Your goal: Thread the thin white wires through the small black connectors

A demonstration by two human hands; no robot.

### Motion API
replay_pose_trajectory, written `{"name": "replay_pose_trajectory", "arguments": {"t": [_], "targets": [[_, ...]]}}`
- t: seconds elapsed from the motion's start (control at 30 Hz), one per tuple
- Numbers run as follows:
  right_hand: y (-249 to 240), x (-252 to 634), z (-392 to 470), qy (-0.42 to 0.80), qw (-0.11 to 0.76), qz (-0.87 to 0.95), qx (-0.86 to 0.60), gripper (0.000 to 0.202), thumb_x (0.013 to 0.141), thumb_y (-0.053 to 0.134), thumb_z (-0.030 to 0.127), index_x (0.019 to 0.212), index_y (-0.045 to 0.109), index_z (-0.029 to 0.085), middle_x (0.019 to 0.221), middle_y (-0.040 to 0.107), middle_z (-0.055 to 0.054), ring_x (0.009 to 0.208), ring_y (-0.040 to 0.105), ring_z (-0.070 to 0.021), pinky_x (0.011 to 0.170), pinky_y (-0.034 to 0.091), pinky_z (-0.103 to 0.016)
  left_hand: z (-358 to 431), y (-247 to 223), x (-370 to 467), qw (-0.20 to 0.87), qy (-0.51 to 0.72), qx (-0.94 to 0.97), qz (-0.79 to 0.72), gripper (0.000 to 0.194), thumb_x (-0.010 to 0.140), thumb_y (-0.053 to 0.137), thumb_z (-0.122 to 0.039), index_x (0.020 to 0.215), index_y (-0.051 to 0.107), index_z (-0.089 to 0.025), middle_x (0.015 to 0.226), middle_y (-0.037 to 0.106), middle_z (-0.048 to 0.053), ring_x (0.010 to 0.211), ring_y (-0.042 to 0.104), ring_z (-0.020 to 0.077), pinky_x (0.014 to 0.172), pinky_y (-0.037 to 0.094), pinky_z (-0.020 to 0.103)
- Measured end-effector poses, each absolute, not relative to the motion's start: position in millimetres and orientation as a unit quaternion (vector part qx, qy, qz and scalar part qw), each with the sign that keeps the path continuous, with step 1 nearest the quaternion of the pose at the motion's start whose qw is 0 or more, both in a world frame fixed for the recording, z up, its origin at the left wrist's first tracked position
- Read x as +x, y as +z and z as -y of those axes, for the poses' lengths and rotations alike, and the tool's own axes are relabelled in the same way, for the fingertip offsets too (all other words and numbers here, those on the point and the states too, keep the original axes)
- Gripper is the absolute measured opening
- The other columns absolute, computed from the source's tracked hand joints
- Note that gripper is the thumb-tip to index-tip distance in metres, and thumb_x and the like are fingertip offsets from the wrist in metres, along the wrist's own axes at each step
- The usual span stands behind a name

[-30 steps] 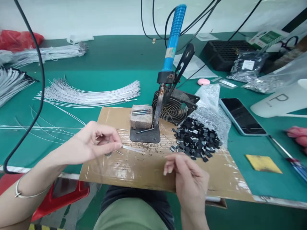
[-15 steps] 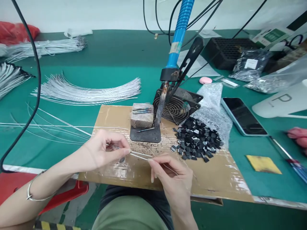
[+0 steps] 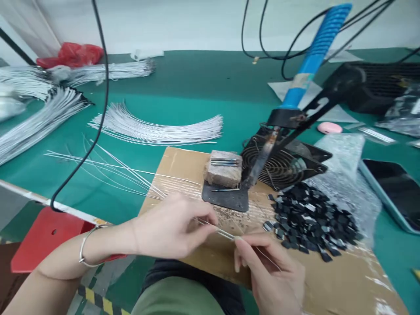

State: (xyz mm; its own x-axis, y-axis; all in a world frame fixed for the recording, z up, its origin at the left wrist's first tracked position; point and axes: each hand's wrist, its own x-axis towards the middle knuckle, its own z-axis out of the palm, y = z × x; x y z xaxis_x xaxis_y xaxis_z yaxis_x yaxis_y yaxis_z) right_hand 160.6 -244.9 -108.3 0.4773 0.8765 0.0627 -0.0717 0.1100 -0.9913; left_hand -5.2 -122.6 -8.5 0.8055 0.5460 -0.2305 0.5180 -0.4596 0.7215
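Thin white wires run between my two hands above the cardboard sheet. My left hand pinches them between thumb and fingers, and their rear ends pass under the palm. Thumb and forefinger of my right hand are closed on the front ends, where a fine strand trails over the fingers. Ahead of the hands is a soldering iron with a blue handle, its tip end down at a black plate. A worn block carrying several metal rods rests on that plate.
A heap of small black pieces lies right of my hands, before a black fan. A white wire bundle and loose wires lie on the green table. A black cable hangs at left; a phone lies at right.
The view has turned left, so everything appears further right. My hands still hold the wires and have drawn slightly closer together.
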Motion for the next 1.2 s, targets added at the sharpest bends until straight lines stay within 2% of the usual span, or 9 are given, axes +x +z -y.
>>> {"name": "replay_pose_trajectory", "arguments": {"t": [0.13,0.27,0.37,0.5,0.63,0.7,0.83,0.97,1.2], "targets": [[-107.4,162.1,246.6,0.352,0.64,0.382,-0.566,0.019,0.088,0.077,0.026,0.071,0.072,0.02,0.055,0.058,0.001,0.051,0.052,-0.0127,0.047,0.038,-0.023,130.5,-8.3,5.8,0.365,0.039,0.902,-0.228,0.013,0.099,0.053,-0.019,0.1,0.066,-0.017,0.085,0.072,0.005,0.078,0.067,0.0196,0.069,0.046,0.027],[-104.7,160.1,245.9,0.343,0.638,0.393,-0.565,0.02,0.09,0.076,0.027,0.071,0.071,0.021,0.057,0.057,0.0,0.054,0.052,-0.0139,0.049,0.038,-0.025,127.5,-11.5,12.1,0.389,0.033,0.893,-0.223,0.014,0.096,0.053,-0.014,0.089,0.064,-0.019,0.082,0.073,0.005,0.076,0.067,0.0197,0.067,0.047,0.027],[-104.9,156.2,244.0,0.329,0.653,0.375,-0.57,0.016,0.089,0.077,0.026,0.074,0.073,0.021,0.059,0.058,0.0,0.055,0.052,-0.0135,0.05,0.04,-0.024,123.6,-14.3,12.9,0.412,0.035,0.874,-0.256,0.013,0.094,0.055,-0.016,0.086,0.066,-0.018,0.075,0.071,0.003,0.068,0.062,0.0166,0.063,0.044,0.026],[-105.4,156.3,239.9,0.324,0.703,0.294,-0.56,0.016,0.089,0.078,0.027,0.075,0.077,0.02,0.061,0.061,0.0,0.051,0.053,-0.0115,0.045,0.042,-0.022,119.9,-19.6,11.7,0.485,0.045,0.812,-0.321,0.017,0.095,0.056,-0.025,0.082,0.065,-0.018,0.059,0.055,-0.004,0.053,0.043,0.0109,0.05,0.032,0.023],[-100.4,161.4,235.1,0.403,0.746,0.196,-0.493,0.049,0.101,0.051,0.054,0.09,0.083,0.019,0.074,0.071,-0.009,0.053,0.062,-0.0163,0.039,0.05,-0.025,115.7,-26.3,12.3,0.567,0.05,0.741,-0.358,0.02,0.093,0.058,-0.031,0.08,0.064,-0.017,0.063,0.056,-0.003,0.054,0.044,0.0106,0.05,0.032,0.023],[-98.3,160.7,232.9,0.444,0.744,0.175,-0.467,0.062,0.102,0.039,0.059,0.09,0.083,0.018,0.069,0.069,-0.008,0.052,0.061,-0.0168,0.037,0.052,-0.026,113.8,-29.9,13.4,0.585,0.05,0.72,-0.369,0.02,0.091,0.06,-0.033,0.08,0.064,-0.016,0.062,0.057,-0.002,0.053,0.044,0.0104,0.049,0.032,0.023],[-100.6,151.0,229.8,0.448,0.737,0.17,-0.477,0.049,0.102,0.051,0.05,0.076,0.078,0.018,0.057,0.051,0.002,0.041,0.048,-0.0101,0.033,0.044,-0.02,111.9,-34.9,14.7,0.593,0.062,0.709,-0.375,0.023,0.089,0.062,-0.036,0.079,0.063,-0.016,0.059,0.054,-0.003,0.052,0.041,0.0102,0.048,0.03,0.023],[-105.5,141.2,228.8,0.432,0.712,0.232,-0.503,0.021,0.099,0.065,0.034,0.097,0.082,0.021,0.074,0.062,-0.001,0.049,0.056,-0.0095,0.042,0.048,-0.021,111.4,-33.8,15.2,0.605,0.07,0.697,-0.38,0.024,0.089,0.062,-0.038,0.08,0.064,-0.016,0.064,0.055,-0.001,0.056,0.045,0.011,0.051,0.034,0.023],[-105.8,134.7,228.7,0.442,0.723,0.241,-0.474,0.013,0.095,0.071,0.024,0.1,0.083,0.025,0.079,0.066,-0.001,0.05,0.059,-0.0088,0.042,0.05,-0.02,112.0,-33.1,13.3,0.591,0.08,0.705,-0.383,0.023,0.091,0.061,-0.037,0.081,0.064,-0.017,0.067,0.059,0.0,0.059,0.05,0.0123,0.053,0.037,0.024]]}}
